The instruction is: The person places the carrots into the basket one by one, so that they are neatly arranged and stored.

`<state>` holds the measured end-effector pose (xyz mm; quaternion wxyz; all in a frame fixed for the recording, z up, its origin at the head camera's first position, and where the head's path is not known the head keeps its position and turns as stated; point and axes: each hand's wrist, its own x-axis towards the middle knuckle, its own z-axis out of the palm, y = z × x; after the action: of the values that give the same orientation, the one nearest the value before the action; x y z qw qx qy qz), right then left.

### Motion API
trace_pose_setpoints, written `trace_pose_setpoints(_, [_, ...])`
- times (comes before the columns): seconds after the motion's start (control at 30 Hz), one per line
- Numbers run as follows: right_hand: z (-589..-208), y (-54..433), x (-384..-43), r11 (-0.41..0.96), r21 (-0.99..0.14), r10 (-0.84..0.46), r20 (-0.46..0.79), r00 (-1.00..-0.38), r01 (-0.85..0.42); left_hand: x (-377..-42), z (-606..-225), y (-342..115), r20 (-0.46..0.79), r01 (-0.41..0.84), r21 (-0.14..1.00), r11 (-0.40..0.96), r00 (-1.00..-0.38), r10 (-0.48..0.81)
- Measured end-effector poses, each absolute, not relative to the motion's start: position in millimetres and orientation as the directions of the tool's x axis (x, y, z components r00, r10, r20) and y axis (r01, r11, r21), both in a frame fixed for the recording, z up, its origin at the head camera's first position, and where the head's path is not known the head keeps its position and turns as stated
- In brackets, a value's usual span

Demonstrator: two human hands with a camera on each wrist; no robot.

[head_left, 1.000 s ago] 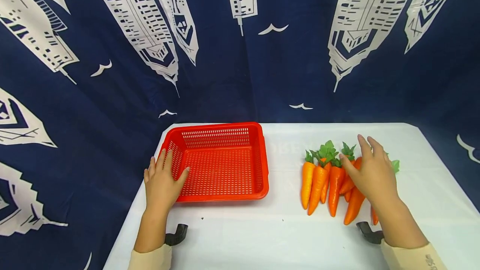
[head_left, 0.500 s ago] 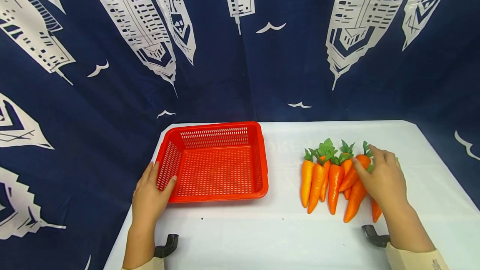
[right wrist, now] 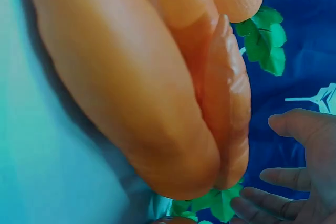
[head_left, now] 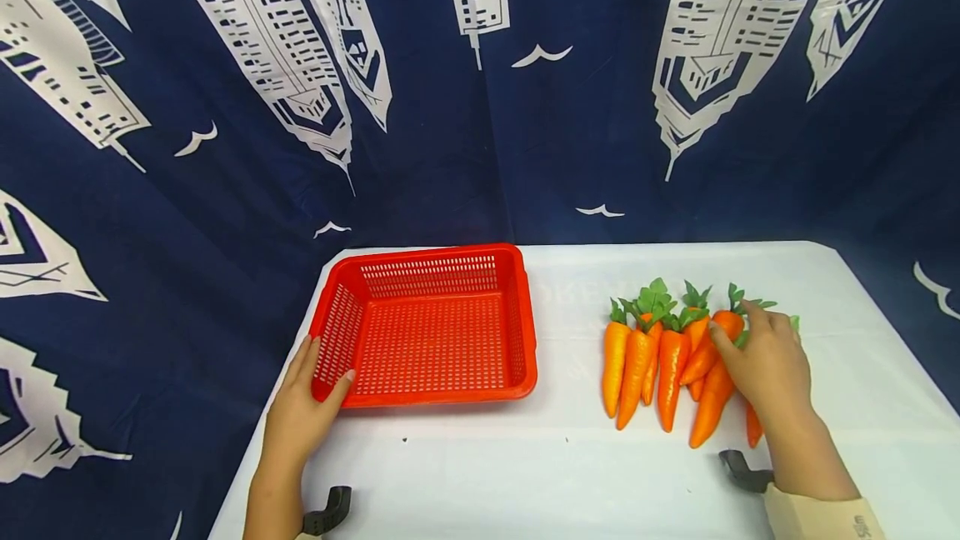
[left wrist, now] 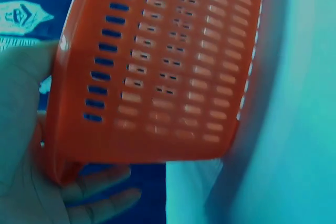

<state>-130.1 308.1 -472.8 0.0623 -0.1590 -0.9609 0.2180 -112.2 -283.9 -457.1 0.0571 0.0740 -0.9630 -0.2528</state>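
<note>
My left hand (head_left: 298, 411) is at the near left corner of a red plastic basket (head_left: 431, 397) with slotted walls. Its thumb lies at the front rim and its fingers lie along the left side. In the left wrist view, straight fingers (left wrist: 107, 203) show past the corner of the basket wall (left wrist: 152, 145). My right hand (head_left: 772, 361) is over the right end of a group of orange carrots (head_left: 670, 373) with green leafy tops. Seen from the right wrist, its fingers are spread apart beside a large carrot (right wrist: 131, 87), with nothing between them.
A white table (head_left: 525, 473) bears the basket on the left and the carrots on the right. Behind it hangs a dark blue cloth (head_left: 570, 140) printed with white buildings and birds. Part of one carrot (head_left: 753, 423) shows beside the right wrist.
My left hand has drawn back from over the basket's left side to its near left corner. My right hand has come lower and nearer over the carrots. Basket and carrots stay put.
</note>
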Motion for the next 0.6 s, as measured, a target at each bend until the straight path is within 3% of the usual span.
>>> trace_pose_setpoints(0.3, [-483, 313, -134, 0.848, -0.453, 0.328, 0.039, -0.944, 0.276, -113, -471, -296, 0.083, -0.084, 0.64, 0.763, -0.981, -0.177])
trace_pose_setpoints(0.6, [-488, 314, -137, 0.833, -0.461, 0.35, 0.012, -0.937, 0.306, -112, -475, -297, 0.084, -0.108, 0.666, 0.739, -0.972, -0.218])
